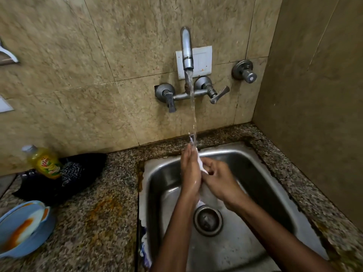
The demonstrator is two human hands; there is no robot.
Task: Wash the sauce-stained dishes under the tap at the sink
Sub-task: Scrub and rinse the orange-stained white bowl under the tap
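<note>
Over the steel sink [261, 173], a white dish [200, 163] is held upright and edge-on under the stream from the tap [187, 50]. My left hand [190, 171] lies flat against its left face, fingers straight and pointing up into the water. My right hand [218, 179] is on its right face with the fingers curled onto the dish. Most of the dish is hidden between my hands. On the counter at the left, a blue bowl [11, 224] smeared with orange sauce holds a stained white dish [38, 215].
A yellow dish-soap bottle [46, 162] leans on a black cloth [82, 169] at the back left of the speckled counter [94, 222]. The drain [208, 220] lies below my hands. Two tap handles and a separate valve [244, 72] stick out of the wall. A side wall closes off the right.
</note>
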